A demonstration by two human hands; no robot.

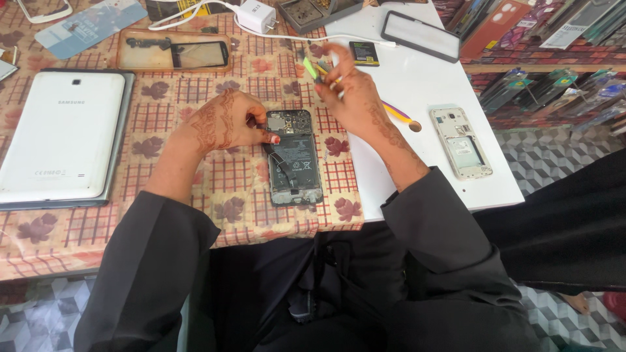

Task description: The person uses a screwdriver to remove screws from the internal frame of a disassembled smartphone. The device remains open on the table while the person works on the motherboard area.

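Note:
An opened phone (293, 160) lies back-off on the patterned tablecloth (195, 182), its battery and board exposed. My left hand (228, 122) rests on the phone's upper left edge, thumb pressing the frame. My right hand (345, 88) hovers above and right of the phone, fingers closed around several thin tools (319, 67) with green and yellow tips. Both forearms wear dark sleeves.
A white tablet (62, 137) lies face down at left. An amber tray (173, 51) with a screen part sits behind. A white charger (255, 16), a small battery (364, 53), a dark phone (420, 36), a bare phone frame (461, 143) and a yellow-purple pry tool (399, 115) lie on the white board.

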